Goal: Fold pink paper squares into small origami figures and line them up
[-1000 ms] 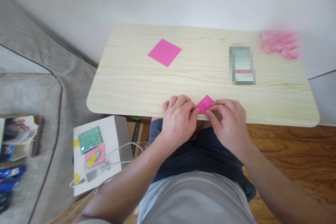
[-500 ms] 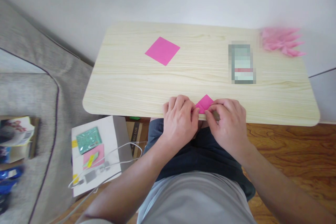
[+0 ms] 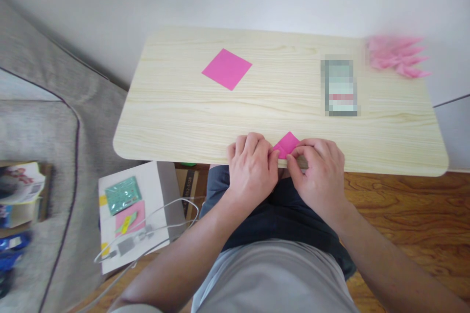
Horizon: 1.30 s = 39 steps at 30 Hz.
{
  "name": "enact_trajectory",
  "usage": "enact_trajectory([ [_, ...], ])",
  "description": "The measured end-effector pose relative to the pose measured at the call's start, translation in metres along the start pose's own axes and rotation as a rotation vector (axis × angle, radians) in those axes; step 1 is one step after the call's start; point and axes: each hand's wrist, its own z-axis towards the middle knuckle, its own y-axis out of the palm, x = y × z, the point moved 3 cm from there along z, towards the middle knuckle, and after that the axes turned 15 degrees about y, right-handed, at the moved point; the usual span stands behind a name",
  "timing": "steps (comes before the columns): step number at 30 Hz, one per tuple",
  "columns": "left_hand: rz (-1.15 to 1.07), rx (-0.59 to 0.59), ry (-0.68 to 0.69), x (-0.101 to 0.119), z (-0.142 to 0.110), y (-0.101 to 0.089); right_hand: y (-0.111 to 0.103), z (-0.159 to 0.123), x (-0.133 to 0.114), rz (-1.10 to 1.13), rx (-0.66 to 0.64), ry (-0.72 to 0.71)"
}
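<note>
A small folded piece of pink origami paper (image 3: 288, 144) lies at the table's front edge, its top corner pointing away from me. My left hand (image 3: 253, 162) is closed at its left side, thumb and fingertips pressed on the paper. On the other side, my right hand (image 3: 318, 166) pinches the right edge between thumb and index finger. Fingers cover both side corners of the paper. Farther back on the table lies a flat pink square sheet (image 3: 227, 69).
A blurred-out phone-like object (image 3: 341, 88) lies on the wooden table (image 3: 176, 122). Folded pink paper pieces (image 3: 398, 56) sit at the back right. Lower left, a white box (image 3: 149, 181) carries a green packet (image 3: 123, 195), pink paper and white cables. A grey sofa (image 3: 99, 122) stands left.
The view has shifted very slightly. Both hands keep nearly the same hold on the folded paper, with no clear change in its shape.
</note>
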Motion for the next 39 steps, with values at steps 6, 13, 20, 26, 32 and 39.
enact_trajectory([
  [6, 0.016, 0.002, -0.029, -0.003, -0.001, 0.001, 0.0, 0.0, 0.001, -0.008, -0.001, 0.002],
  [13, -0.018, 0.028, -0.005, -0.007, -0.004, -0.005, 0.0, -0.001, 0.001, 0.004, -0.012, 0.014],
  [20, -0.062, -0.004, 0.122, -0.008, -0.005, -0.004, 0.0, -0.004, 0.01, 0.036, -0.011, -0.028],
  [26, -0.049, 0.008, 0.154, -0.012, 0.002, -0.006, 0.0, -0.021, 0.019, 0.071, -0.033, -0.181],
  [32, -0.011, 0.031, 0.188, -0.007, 0.01, -0.004, 0.006, -0.045, 0.015, 0.015, -0.028, -0.155],
  [39, -0.032, 0.074, 0.171, 0.003, 0.001, -0.002, 0.01, -0.055, 0.013, 0.002, -0.002, -0.123],
])
